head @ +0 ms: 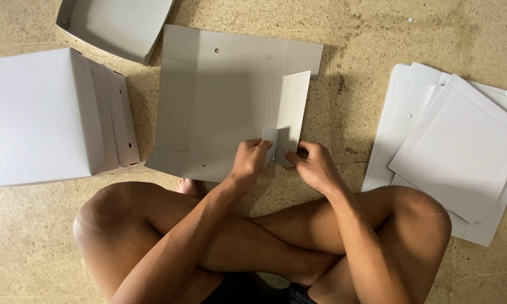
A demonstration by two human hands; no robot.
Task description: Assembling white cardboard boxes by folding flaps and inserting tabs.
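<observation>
Speckled floor (34,236) occupied by seated person. Flat grey box blank (231,95) laid ahead; small corner tab (270,137) pinched by left hand (249,160) and right hand (315,166). One side panel (293,110) raised, remainder unfolded. Finished boxes (39,115) stacked left; flat blanks (456,152) piled right.

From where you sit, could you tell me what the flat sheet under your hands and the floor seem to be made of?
The flat sheet looks like thin grey-white cardboard with a matt finish: it shows crisp fold lines, punched holes and a side flap standing up. The floor seems to be speckled beige stone or terrazzo tile, dull and stained; I cannot tell which.
</observation>
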